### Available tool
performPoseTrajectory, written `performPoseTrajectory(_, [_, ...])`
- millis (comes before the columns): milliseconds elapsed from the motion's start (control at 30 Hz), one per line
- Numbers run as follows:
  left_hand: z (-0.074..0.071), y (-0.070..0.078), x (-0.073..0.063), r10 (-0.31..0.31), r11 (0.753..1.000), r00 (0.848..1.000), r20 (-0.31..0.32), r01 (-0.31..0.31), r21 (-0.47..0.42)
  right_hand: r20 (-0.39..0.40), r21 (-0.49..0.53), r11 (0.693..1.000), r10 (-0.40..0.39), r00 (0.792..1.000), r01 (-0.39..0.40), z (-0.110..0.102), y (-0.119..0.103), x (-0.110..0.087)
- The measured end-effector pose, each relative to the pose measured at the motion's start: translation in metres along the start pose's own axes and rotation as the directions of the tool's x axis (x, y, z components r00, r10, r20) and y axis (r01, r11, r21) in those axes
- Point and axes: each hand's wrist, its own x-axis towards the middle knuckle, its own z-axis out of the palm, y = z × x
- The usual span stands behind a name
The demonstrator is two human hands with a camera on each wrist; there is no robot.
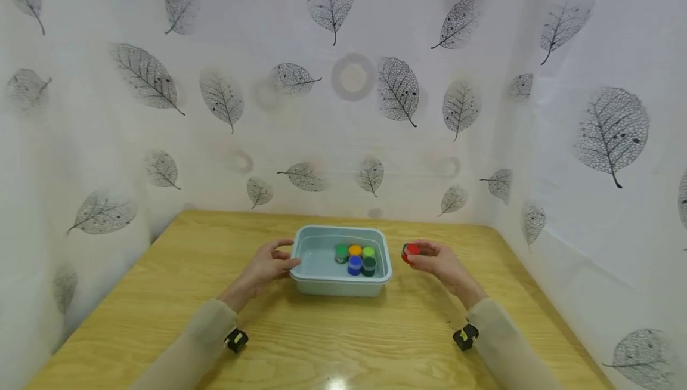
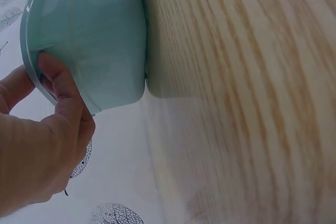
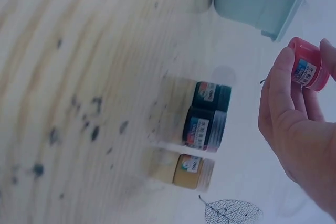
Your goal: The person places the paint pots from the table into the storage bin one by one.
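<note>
A pale blue-green plastic basin stands on the table, with several small paint jars inside towards its right end, among them a blue one and an orange one. My left hand grips the basin's left rim; the left wrist view shows finger and thumb on either side of that rim. To the right of the basin, my right hand pinches a red paint jar between fingers and thumb, raised off the table. Its label faces the right wrist camera.
In the right wrist view, a green jar, a dark jar and an ochre jar stand on the wooden table. Leaf-patterned curtains hang behind the table and along its sides.
</note>
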Motion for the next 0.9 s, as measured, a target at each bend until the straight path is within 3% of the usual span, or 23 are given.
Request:
performPoseTrajectory(333, [-0.002,-0.005,0.001,-0.017,0.999,0.999,0.04,0.019,-0.051,-0.008,0.064,0.996,-0.062,0.998,0.063,0.024,-0.012,0.001])
performPoseTrajectory(500, [-0.002,-0.002,0.0,-0.019,0.998,0.998,0.056,0.022,-0.066,-0.035,0.086,0.994,-0.057,0.998,0.059,0.036,-0.016,0.003])
performPoseTrajectory(900, [-0.001,-0.001,0.001,-0.007,0.999,0.999,0.043,0.009,-0.043,0.004,-0.004,0.997,-0.075,0.997,0.075,0.066,-0.032,0.011])
